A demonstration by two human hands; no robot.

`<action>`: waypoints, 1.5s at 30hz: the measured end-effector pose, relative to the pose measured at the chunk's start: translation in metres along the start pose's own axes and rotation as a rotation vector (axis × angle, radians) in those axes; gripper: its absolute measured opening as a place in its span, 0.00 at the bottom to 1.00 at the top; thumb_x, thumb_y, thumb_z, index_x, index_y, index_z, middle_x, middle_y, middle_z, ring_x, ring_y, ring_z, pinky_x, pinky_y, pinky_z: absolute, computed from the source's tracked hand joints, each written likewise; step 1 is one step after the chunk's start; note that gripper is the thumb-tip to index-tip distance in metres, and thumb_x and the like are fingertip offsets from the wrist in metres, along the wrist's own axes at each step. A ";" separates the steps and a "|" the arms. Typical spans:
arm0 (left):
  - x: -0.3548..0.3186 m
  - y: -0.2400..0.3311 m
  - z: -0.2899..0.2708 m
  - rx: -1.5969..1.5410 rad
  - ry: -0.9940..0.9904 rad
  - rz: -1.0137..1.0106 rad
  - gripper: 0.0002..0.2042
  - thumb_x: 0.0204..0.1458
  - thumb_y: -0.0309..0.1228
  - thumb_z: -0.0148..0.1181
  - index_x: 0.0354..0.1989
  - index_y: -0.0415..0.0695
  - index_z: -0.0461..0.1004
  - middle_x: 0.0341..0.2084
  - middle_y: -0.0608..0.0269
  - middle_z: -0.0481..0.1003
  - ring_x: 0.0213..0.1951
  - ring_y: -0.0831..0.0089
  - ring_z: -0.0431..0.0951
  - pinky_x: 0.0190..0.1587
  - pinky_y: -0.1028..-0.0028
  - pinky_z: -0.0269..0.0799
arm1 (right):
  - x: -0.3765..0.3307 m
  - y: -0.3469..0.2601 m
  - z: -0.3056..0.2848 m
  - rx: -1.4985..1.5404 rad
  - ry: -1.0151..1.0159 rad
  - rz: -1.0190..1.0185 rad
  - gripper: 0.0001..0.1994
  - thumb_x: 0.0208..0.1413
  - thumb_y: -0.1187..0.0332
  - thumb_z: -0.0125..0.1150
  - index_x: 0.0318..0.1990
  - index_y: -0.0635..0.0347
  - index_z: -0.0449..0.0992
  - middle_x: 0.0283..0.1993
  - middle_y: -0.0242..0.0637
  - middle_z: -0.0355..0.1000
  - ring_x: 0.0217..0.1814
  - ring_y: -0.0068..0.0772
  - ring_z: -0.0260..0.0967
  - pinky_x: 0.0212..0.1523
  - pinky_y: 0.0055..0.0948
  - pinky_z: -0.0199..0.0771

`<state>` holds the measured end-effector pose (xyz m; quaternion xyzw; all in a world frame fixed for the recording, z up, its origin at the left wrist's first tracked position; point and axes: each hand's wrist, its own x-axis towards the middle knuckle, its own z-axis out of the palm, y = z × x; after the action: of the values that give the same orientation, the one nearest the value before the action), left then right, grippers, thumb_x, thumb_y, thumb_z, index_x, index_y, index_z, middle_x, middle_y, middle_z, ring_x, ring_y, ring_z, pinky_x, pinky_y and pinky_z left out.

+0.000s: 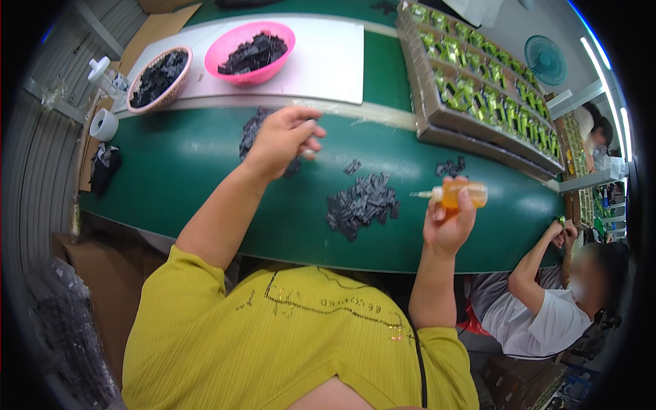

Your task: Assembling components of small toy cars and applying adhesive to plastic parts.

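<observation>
My right hand [447, 229] is wrapped round a small clear glue-type bottle [471, 195] of orange liquid. Its thin nozzle points left, above the green table. Over a heap of black pieces [253, 133], my left hand [285, 140] is raised with its fingers curled together; what they hold, if anything, is too small to make out. Between the two hands lies a pile of flat black pieces [362, 203], with a few loose black pieces [352, 167] just beyond it. Past the bottle sits another small black cluster [451, 167].
A pink bowl [283, 60] and a woven basket [179, 78], both holding black pieces, stand on a white board [335, 61]. At the far right is a cardboard tray [437, 126] of green-yellow packed items. A co-worker [540, 307] sits to the right; a white roll [104, 126] is at left.
</observation>
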<state>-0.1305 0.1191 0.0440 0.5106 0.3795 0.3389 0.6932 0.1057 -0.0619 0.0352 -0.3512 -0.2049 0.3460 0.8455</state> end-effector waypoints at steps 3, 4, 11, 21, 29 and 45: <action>-0.006 -0.004 0.036 -0.075 -0.179 -0.128 0.14 0.57 0.25 0.52 0.50 0.35 0.68 0.35 0.56 0.75 0.26 0.81 0.72 0.28 0.81 0.70 | 0.015 0.009 0.006 0.017 -0.058 -0.021 0.11 0.55 0.70 0.53 0.45 0.63 0.67 0.39 0.47 0.72 0.16 0.20 0.58 0.16 0.18 0.61; -0.002 -0.007 0.042 -0.076 -0.174 -0.162 0.14 0.57 0.25 0.52 0.50 0.35 0.68 0.35 0.56 0.75 0.26 0.81 0.72 0.28 0.81 0.70 | 0.020 0.013 0.008 0.028 -0.071 -0.011 0.11 0.56 0.70 0.52 0.45 0.63 0.68 0.39 0.47 0.72 0.17 0.21 0.59 0.16 0.18 0.61; 0.002 -0.043 0.051 0.012 -0.353 -0.224 0.14 0.56 0.26 0.53 0.50 0.37 0.70 0.34 0.57 0.77 0.22 0.85 0.67 0.24 0.84 0.67 | 0.023 0.038 0.009 -0.024 -0.052 0.060 0.10 0.54 0.71 0.56 0.43 0.61 0.69 0.37 0.45 0.73 0.17 0.22 0.59 0.17 0.18 0.61; -0.004 -0.050 0.053 0.080 -0.387 -0.237 0.12 0.54 0.26 0.56 0.45 0.35 0.72 0.29 0.59 0.76 0.22 0.81 0.73 0.21 0.83 0.69 | 0.011 0.053 0.015 -0.284 -0.111 -0.053 0.12 0.51 0.76 0.60 0.42 0.65 0.69 0.36 0.44 0.73 0.19 0.20 0.63 0.18 0.17 0.63; -0.003 -0.046 0.054 0.071 -0.372 -0.270 0.12 0.53 0.25 0.56 0.44 0.34 0.70 0.29 0.56 0.76 0.21 0.78 0.75 0.20 0.82 0.70 | 0.008 0.055 0.017 -0.365 -0.138 -0.079 0.12 0.51 0.76 0.60 0.42 0.67 0.68 0.37 0.45 0.73 0.19 0.20 0.64 0.18 0.17 0.63; -0.003 -0.047 0.055 0.105 -0.359 -0.263 0.11 0.52 0.25 0.56 0.43 0.34 0.71 0.29 0.55 0.77 0.20 0.79 0.75 0.18 0.82 0.69 | 0.009 0.060 0.014 -0.474 -0.160 -0.123 0.10 0.53 0.75 0.58 0.43 0.66 0.70 0.37 0.46 0.74 0.18 0.19 0.61 0.18 0.17 0.64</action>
<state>-0.0803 0.0799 0.0100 0.5442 0.3304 0.1291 0.7603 0.0773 -0.0186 0.0015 -0.4979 -0.3675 0.2631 0.7401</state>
